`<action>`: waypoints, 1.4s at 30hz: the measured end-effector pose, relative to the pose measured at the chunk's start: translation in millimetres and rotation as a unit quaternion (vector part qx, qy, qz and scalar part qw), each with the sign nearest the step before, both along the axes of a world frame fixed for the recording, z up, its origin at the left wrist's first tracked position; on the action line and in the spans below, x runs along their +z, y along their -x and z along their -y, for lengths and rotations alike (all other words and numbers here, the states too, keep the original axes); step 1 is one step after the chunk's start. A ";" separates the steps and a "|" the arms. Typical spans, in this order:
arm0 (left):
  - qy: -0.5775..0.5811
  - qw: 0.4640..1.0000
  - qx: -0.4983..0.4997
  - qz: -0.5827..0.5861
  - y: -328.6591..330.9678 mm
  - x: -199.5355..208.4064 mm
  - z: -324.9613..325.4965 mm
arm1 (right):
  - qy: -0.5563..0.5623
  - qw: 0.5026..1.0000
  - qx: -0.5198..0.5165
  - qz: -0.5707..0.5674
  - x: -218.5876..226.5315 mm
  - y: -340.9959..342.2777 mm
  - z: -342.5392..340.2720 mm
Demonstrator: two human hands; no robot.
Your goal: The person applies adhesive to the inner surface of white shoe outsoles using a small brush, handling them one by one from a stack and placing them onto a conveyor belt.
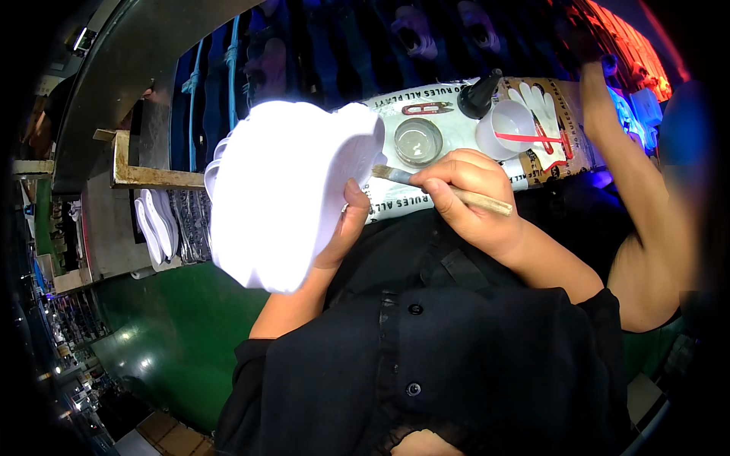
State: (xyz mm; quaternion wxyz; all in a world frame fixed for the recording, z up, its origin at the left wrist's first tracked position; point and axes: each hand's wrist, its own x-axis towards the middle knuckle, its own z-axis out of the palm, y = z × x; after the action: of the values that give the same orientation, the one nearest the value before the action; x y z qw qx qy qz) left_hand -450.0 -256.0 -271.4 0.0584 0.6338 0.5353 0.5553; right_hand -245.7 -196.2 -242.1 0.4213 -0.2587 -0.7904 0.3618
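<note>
My left hand (348, 224) grips a stack of white shoe soles (285, 190) by its right side, thumb in front; most of its fingers are hidden behind. The soles are overexposed, so their surface detail is lost. Between the fingers and thumb of my right hand (480, 199) is a flat paintbrush (397, 175) with a wooden handle. Its bristles point left and come right up to the edge of the soles; whether they touch, I cannot tell. Just beyond the brush stands a clear glass dish (418, 142) with some pale contents.
A white cup (506, 125) with a red stick (525, 138) across it, a black nozzle bottle (479, 95), red snips (426, 109) and a white glove (538, 102) occupy the covered bench. Another person's arm (620, 159) reaches in at right. More white soles (157, 224) stand at left near a wooden frame (156, 176).
</note>
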 end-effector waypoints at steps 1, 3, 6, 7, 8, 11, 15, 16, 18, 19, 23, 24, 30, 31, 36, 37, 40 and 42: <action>-0.001 0.999 0.013 -0.030 0.4 1.8 -0.6 | -0.004 1.000 -0.001 0.015 0.5 -2.3 0.3; -0.003 0.996 0.037 -0.076 4.3 0.3 -0.4 | -0.008 1.000 0.001 0.030 0.0 -6.6 0.3; 0.047 0.998 -0.036 0.029 13.0 -11.1 -2.4 | 0.021 0.999 -0.023 0.015 -0.2 -14.8 0.8; 0.146 0.984 0.026 0.098 7.0 -10.4 2.5 | 0.094 0.995 -0.036 -0.010 2.4 -17.0 2.7; 0.156 0.987 0.042 0.007 12.9 -13.2 -1.5 | 0.164 0.985 -0.049 -0.036 3.6 -19.0 3.8; 0.394 0.901 -0.046 0.175 23.4 -39.1 -8.5 | 0.216 0.973 -0.069 -0.051 -4.4 -26.0 4.7; 0.404 0.911 0.015 -0.076 32.6 -63.1 0.0 | 0.242 0.968 -0.067 -0.033 -11.2 -28.7 2.2; 0.404 0.911 0.020 -0.077 35.5 -58.4 6.6 | 0.251 0.965 -0.069 -0.024 -11.3 -27.6 1.5; 0.313 0.940 0.063 -0.121 38.9 -51.4 17.4 | 0.257 0.963 -0.072 -0.036 -17.1 -31.4 0.5; 0.306 0.938 0.111 -0.122 44.7 -45.3 25.6 | 0.266 0.961 -0.075 -0.026 -18.4 -33.3 -0.5; 0.221 0.915 0.254 -0.222 97.9 -39.5 37.9 | 0.280 0.956 -0.079 -0.038 -21.2 -27.6 -0.6; 0.213 0.904 0.255 -0.269 107.3 -38.7 34.5 | 0.279 0.956 -0.076 -0.040 -21.9 -24.7 -0.8; 0.465 0.795 0.276 -0.276 117.1 -26.6 0.8 | 0.255 0.965 -0.040 -0.040 -13.8 -18.3 1.2; 0.461 0.796 0.277 -0.277 118.2 -26.0 -4.2 | 0.261 0.963 -0.047 -0.043 -13.9 -20.3 1.8; 0.489 0.787 0.248 -0.283 111.5 -17.1 -10.6 | 0.259 0.964 -0.060 -0.022 -24.2 -26.9 0.1; 0.487 0.788 0.251 -0.281 109.0 -19.1 -7.3 | 0.257 0.964 -0.058 -0.022 -25.0 -27.6 0.5; 0.312 0.877 0.203 -0.303 114.8 -30.3 10.9 | 0.269 0.958 -0.094 -0.030 -25.6 -25.4 3.9; 0.296 0.887 0.204 -0.290 112.9 -33.4 13.4 | 0.296 0.949 -0.101 -0.053 -32.8 -32.9 4.1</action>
State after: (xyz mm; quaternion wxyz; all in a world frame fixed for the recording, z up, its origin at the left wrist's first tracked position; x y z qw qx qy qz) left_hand -562.9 -269.4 -304.9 -0.0294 0.5965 0.7854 0.1627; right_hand -212.8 -200.3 -274.9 0.4015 -0.4306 -0.5943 0.5479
